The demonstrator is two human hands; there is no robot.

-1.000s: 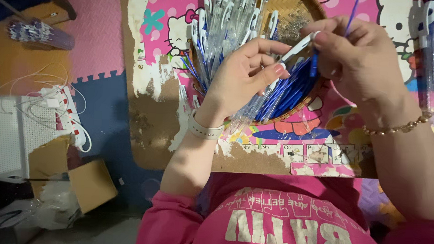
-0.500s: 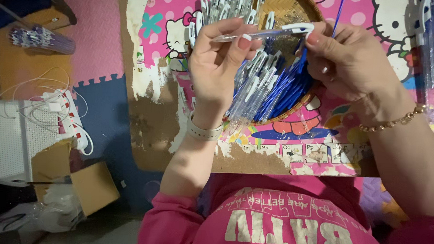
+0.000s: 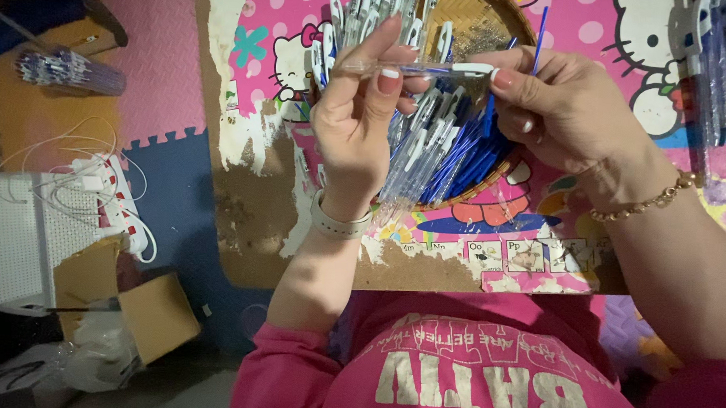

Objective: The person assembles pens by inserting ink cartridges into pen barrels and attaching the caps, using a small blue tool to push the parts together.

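A clear pen barrel with a white cap point(image 3: 420, 68) lies level between my two hands above a round woven basket point(image 3: 486, 19). My left hand point(image 3: 358, 119) pinches its clear end with thumb and fingers. My right hand point(image 3: 563, 114) grips the white capped end and also holds a thin blue refill point(image 3: 539, 31) that points upward. Beneath my hands the basket holds many clear pens with white caps point(image 3: 417, 145) and a pile of blue refills point(image 3: 469, 155). A pale watch band circles my left wrist, a gold bracelet my right.
The basket rests on a worn pink cartoon-print board point(image 3: 260, 144). More capped pens point(image 3: 710, 47) lie at the top right, a bundle of pens point(image 3: 66, 69) at the top left. A white perforated box point(image 3: 24, 240), power strip with cables point(image 3: 118, 199) and cardboard box point(image 3: 158, 313) sit left.
My hands rose from the basket and turned the pen from slanted to level. The left hand shifted from under the pen to pinching its clear end.
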